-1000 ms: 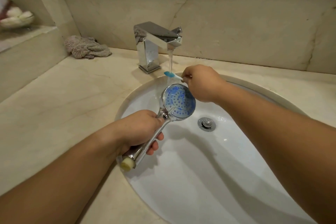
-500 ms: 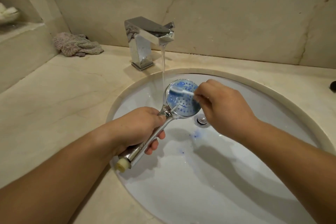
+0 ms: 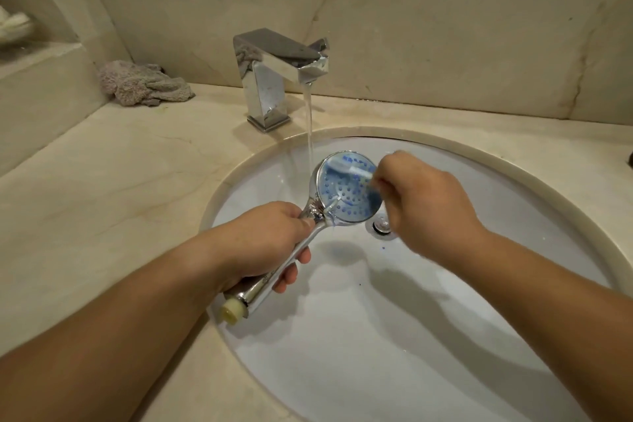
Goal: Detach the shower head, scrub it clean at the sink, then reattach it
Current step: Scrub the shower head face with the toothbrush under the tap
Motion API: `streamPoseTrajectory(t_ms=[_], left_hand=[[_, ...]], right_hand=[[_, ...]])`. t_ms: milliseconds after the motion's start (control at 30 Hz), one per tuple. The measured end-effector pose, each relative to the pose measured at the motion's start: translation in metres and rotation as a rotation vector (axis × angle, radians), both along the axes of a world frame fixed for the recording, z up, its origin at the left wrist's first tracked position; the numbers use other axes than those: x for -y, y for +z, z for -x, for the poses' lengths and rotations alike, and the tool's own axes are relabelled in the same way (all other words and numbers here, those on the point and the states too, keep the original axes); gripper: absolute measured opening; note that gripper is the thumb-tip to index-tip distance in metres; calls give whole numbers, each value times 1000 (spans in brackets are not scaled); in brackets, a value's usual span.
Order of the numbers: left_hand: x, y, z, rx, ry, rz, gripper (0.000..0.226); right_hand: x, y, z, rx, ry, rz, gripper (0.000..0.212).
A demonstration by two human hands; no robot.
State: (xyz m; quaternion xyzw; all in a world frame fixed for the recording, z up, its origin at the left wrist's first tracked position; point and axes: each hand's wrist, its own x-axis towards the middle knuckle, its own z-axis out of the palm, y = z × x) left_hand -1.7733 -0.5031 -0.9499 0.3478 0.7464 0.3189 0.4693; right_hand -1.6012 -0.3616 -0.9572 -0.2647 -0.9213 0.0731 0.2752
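Observation:
A chrome shower head (image 3: 346, 197) with a blue-dotted round face is held over the white sink basin (image 3: 394, 336), face up. My left hand (image 3: 263, 243) grips its chrome handle, whose cream threaded end points toward me. My right hand (image 3: 424, 205) pinches a small toothbrush (image 3: 352, 171), blurred, lying across the upper part of the face. Water from the square chrome faucet (image 3: 274, 75) runs down just past the head's left rim.
A crumpled grey cloth (image 3: 144, 84) lies on the beige marble counter (image 3: 102, 188) left of the faucet. The drain (image 3: 380, 226) sits partly behind my right hand. Blue specks dot the basin near it. A raised ledge stands at far left.
My right hand brought the toothbrush from under the water stream onto the shower head's face and is moving it across the top. Blue specks appeared in the basin.

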Motion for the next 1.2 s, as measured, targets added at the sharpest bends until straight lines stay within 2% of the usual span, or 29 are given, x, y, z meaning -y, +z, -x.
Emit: streamPoseTrajectory(t_ms=[67,200,300,433,567,700,800,933,1067,1200], left_hand=[[0,0,0,-7,-6,0,25],[-2,0,1,-32,-5,9,26],[-3,1,1,-44,-3,-9,26],[-2,1,4,-61,-8,-24,27],[0,5,4,-50,-6,-58,28],[0,5,4,-71,-19,-60,25],[-1,6,2,-55,-35,-68,24],[0,6,3,-64,-34,-61,26],[0,7,3,-56,-9,-67,26],[0,4,3,-77,-45,-60,27]], right_hand=[[-8,0,-2,-47,-72,60,6],[6,-7,2,2,76,13,12],[-10,-5,0,-77,-74,89,8],[11,-9,3,4,117,-24,11],[0,0,4,-106,-42,39,6],[22,-6,5,17,160,-103,11],[6,2,7,-73,24,-65,8],[18,-3,4,-3,119,-147,7],[3,1,0,-97,-62,-19,6],[18,-4,5,-35,74,-101,1]])
